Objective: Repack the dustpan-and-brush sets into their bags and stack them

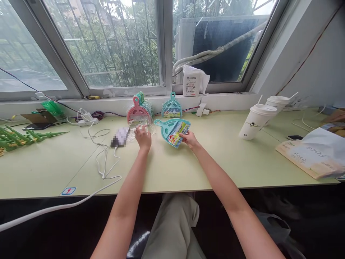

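My right hand (189,139) grips a teal dustpan-and-brush set (172,130) by its lower right corner. The set is tilted above the table, its handle pointing left and a printed yellow label across the brush bristles. My left hand (143,137) has its fingers bent on a crumpled clear plastic wrapper (132,133), just in front of a pink dustpan (138,110). Behind the pink one stands a row of green and teal dustpans (147,104). Another teal dustpan set (172,106) leans upright against the wall below the window.
White cables (104,162) and a blurred-out object (120,137) lie left of my hands. Two lidded white cups (252,124) and a paper bag (309,154) stand at the right. A white package (191,82) sits on the sill; green plant stems (27,138) lie far left.
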The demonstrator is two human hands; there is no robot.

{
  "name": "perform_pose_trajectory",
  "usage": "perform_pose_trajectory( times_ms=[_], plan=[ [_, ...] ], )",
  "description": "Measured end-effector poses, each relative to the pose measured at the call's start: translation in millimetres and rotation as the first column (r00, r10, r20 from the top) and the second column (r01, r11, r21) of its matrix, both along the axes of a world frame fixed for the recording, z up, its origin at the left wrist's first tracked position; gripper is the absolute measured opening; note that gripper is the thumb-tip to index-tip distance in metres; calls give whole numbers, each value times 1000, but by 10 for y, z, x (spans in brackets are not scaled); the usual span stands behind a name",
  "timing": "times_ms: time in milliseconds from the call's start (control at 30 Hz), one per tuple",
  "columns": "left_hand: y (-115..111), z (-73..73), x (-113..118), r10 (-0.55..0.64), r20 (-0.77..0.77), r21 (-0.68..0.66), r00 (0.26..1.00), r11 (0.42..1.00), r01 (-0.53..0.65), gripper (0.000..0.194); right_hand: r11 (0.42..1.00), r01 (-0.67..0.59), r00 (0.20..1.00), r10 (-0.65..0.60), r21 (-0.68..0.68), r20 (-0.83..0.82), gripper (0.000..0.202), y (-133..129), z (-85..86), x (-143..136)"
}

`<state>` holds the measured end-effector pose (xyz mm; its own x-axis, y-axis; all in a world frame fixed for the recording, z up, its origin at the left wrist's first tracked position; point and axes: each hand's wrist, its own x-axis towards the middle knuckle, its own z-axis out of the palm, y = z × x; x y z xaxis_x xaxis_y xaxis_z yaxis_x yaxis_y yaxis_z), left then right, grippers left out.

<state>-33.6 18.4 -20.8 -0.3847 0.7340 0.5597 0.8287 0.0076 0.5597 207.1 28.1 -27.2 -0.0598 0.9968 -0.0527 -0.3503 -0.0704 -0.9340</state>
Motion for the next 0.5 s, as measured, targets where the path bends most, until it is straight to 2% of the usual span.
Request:
perform_pose_trajectory(
  times_ms=[67, 167, 233, 367, 500],
  plan=[
    [23, -63, -51, -24, -87, -137, 996, 991, 12, 32, 1000, -8, 1000, 9, -18, 26, 22, -10, 2, -8],
    [67, -140, -45, -179, -68, -280, 982, 948, 153, 23, 999, -18, 998, 20, -36, 54, 20, -22, -1, -31],
    [88, -161, -12, -226, -56, -239, 973, 949, 207, 20, 999, -25, 997, 28, -43, 70, 21, -24, -3, -44],
    [81, -157, 21, -237, -53, -84, 970, 969, 232, 15, 997, -7, 997, 13, -77, 82, 24, -24, -1, -41],
    [48, -146, -13, -202, -79, -167, 976, 968, 187, 27, 992, 54, 996, -45, -116, 78, 21, -28, 18, -15]
  ],
)
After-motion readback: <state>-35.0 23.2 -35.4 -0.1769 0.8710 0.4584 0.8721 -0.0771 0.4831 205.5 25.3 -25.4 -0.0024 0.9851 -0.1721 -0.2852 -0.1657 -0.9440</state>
